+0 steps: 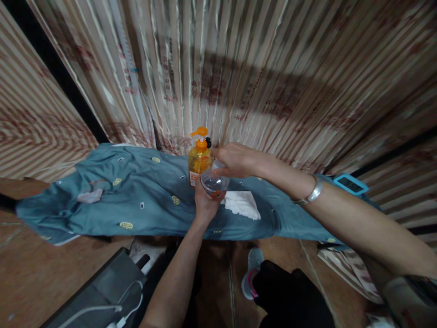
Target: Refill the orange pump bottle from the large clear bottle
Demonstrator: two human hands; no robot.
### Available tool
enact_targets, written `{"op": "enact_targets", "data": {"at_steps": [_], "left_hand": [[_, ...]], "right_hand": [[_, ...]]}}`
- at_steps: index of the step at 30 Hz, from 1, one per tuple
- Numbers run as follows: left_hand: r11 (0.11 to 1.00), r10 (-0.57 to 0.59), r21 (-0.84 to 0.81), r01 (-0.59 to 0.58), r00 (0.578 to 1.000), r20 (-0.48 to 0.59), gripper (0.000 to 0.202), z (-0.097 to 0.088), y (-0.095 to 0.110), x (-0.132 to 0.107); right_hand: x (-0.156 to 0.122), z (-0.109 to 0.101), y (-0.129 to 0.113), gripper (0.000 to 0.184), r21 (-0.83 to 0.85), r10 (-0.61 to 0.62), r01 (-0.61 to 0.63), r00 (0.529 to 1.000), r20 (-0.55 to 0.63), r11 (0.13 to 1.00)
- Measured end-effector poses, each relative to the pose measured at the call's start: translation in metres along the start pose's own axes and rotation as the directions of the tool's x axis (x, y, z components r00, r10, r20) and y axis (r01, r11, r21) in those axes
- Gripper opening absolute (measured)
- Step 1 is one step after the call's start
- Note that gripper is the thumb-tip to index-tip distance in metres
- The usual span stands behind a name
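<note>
Left hand [205, 203]: comes up from below, fingers wrapped around the lower part of a small clear cup [214, 184]. Grip is closed on the cup. Cup is held upright, raised off the surface, mouth toward the camera. Something dark shows at the bottom of it; contents not identifiable.

Right hand [235, 160]: reaches in from the right, directly above the cup. Fingers are bent and the thumb comes down to the cup's rim. A small pale patch shows under the fingers; cannot tell whether this hand is pinching something or only resting on the rim. Silver bracelet [313, 192] on the right wrist.

Just behind the cup and both hands: orange pump bottle [199, 157], upright, orange pump head pointing left, white label low on the front. It stands at the far edge of the bench.

Just right of the left hand: crumpled white tissue [243, 203], lying flat, apart from the cup.

Bench is covered by a blue cloth [136, 196] with small yellow and white patterns, wrinkled, hanging over the near edge.

Far right of the cloth: phone [350, 184] in a light blue case, screen up, well apart from the hands.

Behind the bench: striped curtain [273, 68].

On the floor below: shoe [251, 271]; at lower left, a grey case [102, 287] with a white cable [131, 305].
</note>
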State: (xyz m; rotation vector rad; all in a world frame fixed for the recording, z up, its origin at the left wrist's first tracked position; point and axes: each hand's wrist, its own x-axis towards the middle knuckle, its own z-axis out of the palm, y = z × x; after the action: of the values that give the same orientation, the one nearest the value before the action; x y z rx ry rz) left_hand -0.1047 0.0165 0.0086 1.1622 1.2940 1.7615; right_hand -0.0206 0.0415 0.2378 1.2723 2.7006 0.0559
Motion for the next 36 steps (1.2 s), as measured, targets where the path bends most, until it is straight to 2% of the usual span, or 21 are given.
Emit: {"op": "enact_targets", "data": {"at_steps": [3,5,7,9,10,15,21,24,27,29,31,34,36], "left_hand": [[1.0,0.001,0.025,-0.001,1.0,0.004,0.089,0.0,-0.002,0.0],[1.0,-0.003,0.028,0.003,1.0,0.009,0.088,0.0,-0.003,0.0],[1.0,-0.014,0.025,0.014,1.0,0.011,0.087,-0.001,-0.003,0.0],[0.999,-0.026,0.027,0.026,1.0,0.011,0.087,-0.001,-0.002,0.001],[0.999,-0.03,0.03,0.03,0.999,0.012,0.087,-0.002,-0.001,0.002],[0.999,-0.013,0.045,0.012,1.0,0.016,0.081,-0.002,0.003,0.004],[0.999,-0.003,0.054,0.003,1.0,0.002,0.084,-0.003,-0.001,0.004],[0.996,0.006,0.088,-0.007,1.0,0.003,0.09,-0.005,-0.003,0.004],[0.994,0.022,0.109,-0.024,1.0,0.018,0.091,-0.007,-0.002,0.004],[0.991,0.018,0.131,-0.02,1.0,0.022,0.09,-0.007,-0.001,0.004],[0.988,0.008,0.156,-0.011,1.0,0.021,0.092,-0.007,0.0,0.004],[0.985,0.0,0.173,-0.004,1.0,0.022,0.093,-0.007,0.003,0.003],[0.984,-0.006,0.179,0.002,1.0,0.022,0.091,-0.006,0.005,0.003]], "right_hand": [[0.0,-0.003,-0.005,0.038,-0.076,0.029,-0.024,0.997,0.072,0.997],[-0.001,-0.004,-0.005,0.031,-0.073,-0.003,0.01,0.995,0.102,0.997],[-0.001,-0.005,-0.004,0.043,-0.047,-0.045,0.051,0.992,0.114,0.998],[-0.001,-0.003,-0.003,0.06,-0.032,-0.065,0.068,0.994,0.09,0.997],[-0.001,-0.002,-0.003,0.062,-0.034,-0.06,0.062,0.996,0.072,0.997],[-0.002,0.0,-0.007,0.032,-0.083,-0.013,0.018,0.998,0.062,0.996],[-0.006,-0.008,-0.004,0.028,-0.041,-0.1,0.105,0.989,0.111,0.994],[-0.01,-0.013,0.002,0.037,0.029,-0.055,0.053,0.996,0.068,0.998],[-0.023,-0.007,0.021,0.041,0.137,0.049,-0.042,0.998,-0.048,0.99],[-0.038,0.011,0.042,0.033,0.276,0.116,-0.076,0.984,-0.133,0.958],[-0.058,0.044,0.068,0.028,0.444,0.235,-0.128,0.953,-0.194,0.887],[-0.09,0.115,0.106,0.075,0.678,0.474,-0.245,0.863,-0.173,0.693],[-0.113,0.167,0.125,0.088,0.812,0.597,-0.299,0.799,-0.075,0.501]]}}
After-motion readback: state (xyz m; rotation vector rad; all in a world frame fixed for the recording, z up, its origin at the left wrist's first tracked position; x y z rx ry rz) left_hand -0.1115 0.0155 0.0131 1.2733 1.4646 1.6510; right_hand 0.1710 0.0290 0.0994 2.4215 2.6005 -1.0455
